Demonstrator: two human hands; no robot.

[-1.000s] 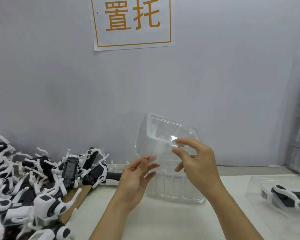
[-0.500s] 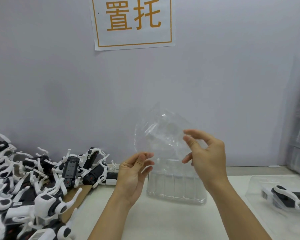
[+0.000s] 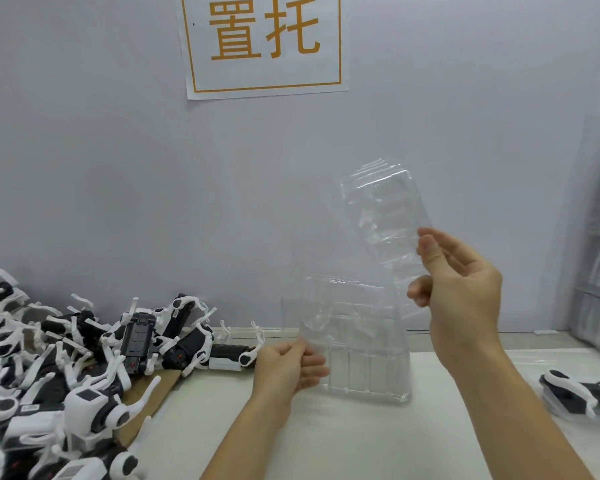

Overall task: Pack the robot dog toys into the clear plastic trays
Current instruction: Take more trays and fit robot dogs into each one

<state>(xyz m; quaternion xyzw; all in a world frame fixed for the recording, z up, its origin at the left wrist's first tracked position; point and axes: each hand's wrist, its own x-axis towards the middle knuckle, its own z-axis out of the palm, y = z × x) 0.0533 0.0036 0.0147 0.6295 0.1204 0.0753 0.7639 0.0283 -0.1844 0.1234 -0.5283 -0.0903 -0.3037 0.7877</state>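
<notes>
Many robot dog toys (image 3: 84, 368) lie heaped at the left edge of the tabletop (image 3: 361, 441), black bodies and white legs tangled, some on a sheet of brown cardboard (image 3: 146, 393). Left hand (image 3: 288, 368), low near the tabletop's middle, pinches the lower edge of a clear tray (image 3: 347, 317) that stands over the stack of clear trays (image 3: 368, 372) at the far middle. Right hand (image 3: 461, 289), raised, pinches between thumb and fingers a second clear tray (image 3: 385, 216), upright and tilted. Judgement: step in hand is separating nested trays. To do well: grip rims only, pull apart evenly so thin plastic does not crease, check only one shell comes free, then lay it cavity-up near the heap. At right edge, one packed toy (image 3: 575, 393) sits under clear plastic.
</notes>
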